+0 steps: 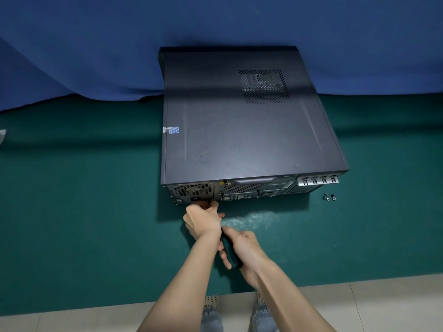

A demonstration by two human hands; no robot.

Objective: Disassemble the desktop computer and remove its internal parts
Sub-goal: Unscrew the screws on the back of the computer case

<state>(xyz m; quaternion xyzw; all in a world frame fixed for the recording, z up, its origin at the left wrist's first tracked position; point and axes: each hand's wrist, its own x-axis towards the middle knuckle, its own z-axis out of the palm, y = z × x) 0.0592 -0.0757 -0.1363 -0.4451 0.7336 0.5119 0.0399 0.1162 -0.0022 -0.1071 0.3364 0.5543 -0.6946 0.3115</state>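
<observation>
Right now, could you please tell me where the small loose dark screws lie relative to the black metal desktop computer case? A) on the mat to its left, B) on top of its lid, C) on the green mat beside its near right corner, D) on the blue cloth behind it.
C: the small loose dark screws lie on the green mat, just off the near right corner of the black metal desktop computer case.

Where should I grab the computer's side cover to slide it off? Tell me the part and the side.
Grip the raised grey handle on the rear lip of the side cover, coming from the near side, where the back panel faces you. It protrudes and gives fingers purchase; the rest of the cover is flat. This is a judgement: the left hand and right hand, holding a dark tool, are working on that panel.
</observation>
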